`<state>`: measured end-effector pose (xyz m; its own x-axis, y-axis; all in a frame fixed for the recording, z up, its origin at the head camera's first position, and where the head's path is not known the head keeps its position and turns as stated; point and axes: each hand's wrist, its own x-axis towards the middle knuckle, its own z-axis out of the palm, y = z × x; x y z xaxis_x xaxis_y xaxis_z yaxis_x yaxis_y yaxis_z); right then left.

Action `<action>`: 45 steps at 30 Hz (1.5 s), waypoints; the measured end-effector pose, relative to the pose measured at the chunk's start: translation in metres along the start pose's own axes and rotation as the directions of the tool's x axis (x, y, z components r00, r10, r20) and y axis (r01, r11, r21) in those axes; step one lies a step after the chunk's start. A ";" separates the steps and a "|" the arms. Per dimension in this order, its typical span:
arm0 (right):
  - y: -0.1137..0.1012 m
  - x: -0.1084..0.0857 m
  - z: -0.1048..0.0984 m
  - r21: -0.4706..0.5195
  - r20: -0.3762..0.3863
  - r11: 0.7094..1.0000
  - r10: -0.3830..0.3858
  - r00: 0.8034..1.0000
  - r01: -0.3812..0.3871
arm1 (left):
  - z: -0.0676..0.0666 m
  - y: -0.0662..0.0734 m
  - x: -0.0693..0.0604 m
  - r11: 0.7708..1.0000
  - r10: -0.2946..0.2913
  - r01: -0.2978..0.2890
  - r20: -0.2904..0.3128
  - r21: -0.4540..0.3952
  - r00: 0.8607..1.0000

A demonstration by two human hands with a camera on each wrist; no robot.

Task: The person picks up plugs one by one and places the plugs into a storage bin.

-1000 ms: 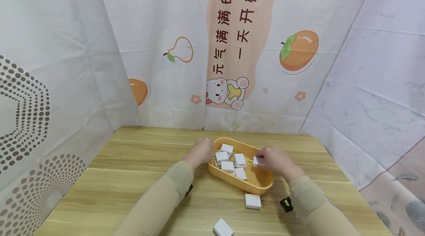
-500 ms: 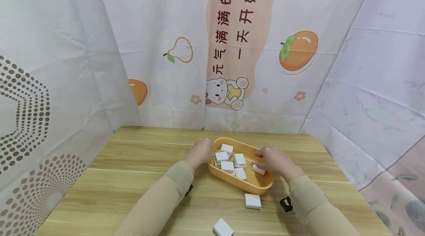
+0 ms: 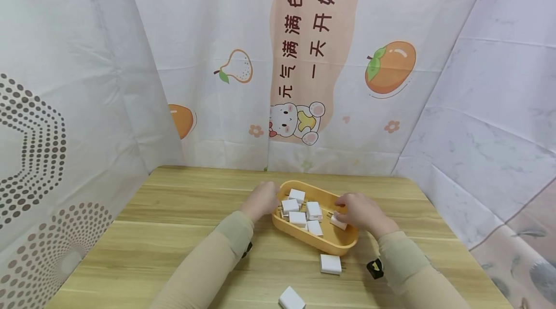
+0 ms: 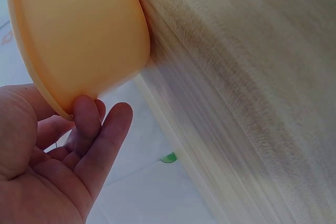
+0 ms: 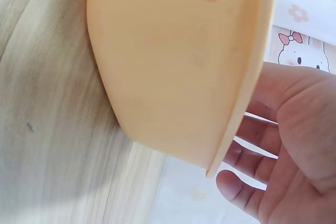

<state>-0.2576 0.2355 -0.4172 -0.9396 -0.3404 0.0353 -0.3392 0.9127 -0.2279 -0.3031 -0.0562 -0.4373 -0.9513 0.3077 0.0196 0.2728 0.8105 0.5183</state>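
An orange oval basket (image 3: 304, 238) stands on the table with several white charger plugs (image 3: 313, 210) inside, mostly heaped at its left end. My left hand (image 3: 263, 199) pinches the basket's left rim, thumb inside and fingers outside, as the left wrist view shows at the basket wall (image 4: 84, 35). Over the right end of the basket hangs my right hand (image 3: 362, 211), its fingers loosely bent inside the rim and holding nothing. Just under those fingers a charger plug (image 3: 339, 222) lies on the basket floor. In the right wrist view the basket wall (image 5: 168, 66) hides the fingertips.
Two more white charger plugs lie on the wooden table (image 3: 182, 231): one charger (image 3: 331, 264) in front of the basket, another charger (image 3: 292, 298) nearer the front edge. A printed curtain (image 3: 217, 106) hangs behind the table.
One second ago my right hand held a charger plug above the basket floor; it has let go, and the plug now lies at the basket's right end. My left hand has stayed put.
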 end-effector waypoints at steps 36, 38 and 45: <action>-0.057 -0.026 -0.017 -0.049 -0.078 0.967 -0.253 0.964 0.250 | 0.001 -0.002 0.001 1.000 0.002 -0.002 0.019 -0.013 1.000; -0.062 -0.028 -0.017 -0.049 -0.076 0.956 -0.292 0.953 0.289 | 0.001 -0.002 0.002 1.000 0.009 -0.009 0.018 -0.013 1.000; -0.075 -0.031 -0.013 -0.095 -0.078 0.908 -0.415 0.907 0.407 | 0.001 -0.002 0.002 1.000 0.007 -0.007 0.019 -0.026 1.000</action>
<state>-0.2037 0.1806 -0.3884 -0.7146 -0.6696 0.2026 -0.6952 0.7119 -0.0996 -0.3059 -0.0567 -0.4394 -0.9464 0.3229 0.0071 0.2753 0.7950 0.5406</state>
